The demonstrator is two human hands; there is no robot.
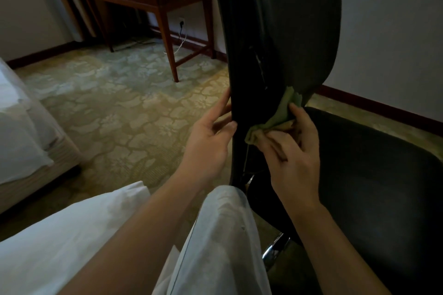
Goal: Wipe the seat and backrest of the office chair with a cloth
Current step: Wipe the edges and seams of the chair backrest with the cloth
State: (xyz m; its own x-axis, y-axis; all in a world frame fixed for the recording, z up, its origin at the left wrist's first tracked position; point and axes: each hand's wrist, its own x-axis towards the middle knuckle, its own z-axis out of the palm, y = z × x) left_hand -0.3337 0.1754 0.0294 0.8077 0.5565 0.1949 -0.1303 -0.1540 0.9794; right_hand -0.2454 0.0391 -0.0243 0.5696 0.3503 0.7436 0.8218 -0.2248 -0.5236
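Knee in white trousers up front, both hands were on the backrest.
Left hand pinched its side edge; right hand gripped the green cloth low on it, just above the seat. Best bet was bracing firm, wiping in overlapping strokes.

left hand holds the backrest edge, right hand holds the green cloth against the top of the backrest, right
Not the top. The head view shows the right hand holding the green cloth against the bottom of the backrest, just above the seat. The left hand does hold the backrest edge.
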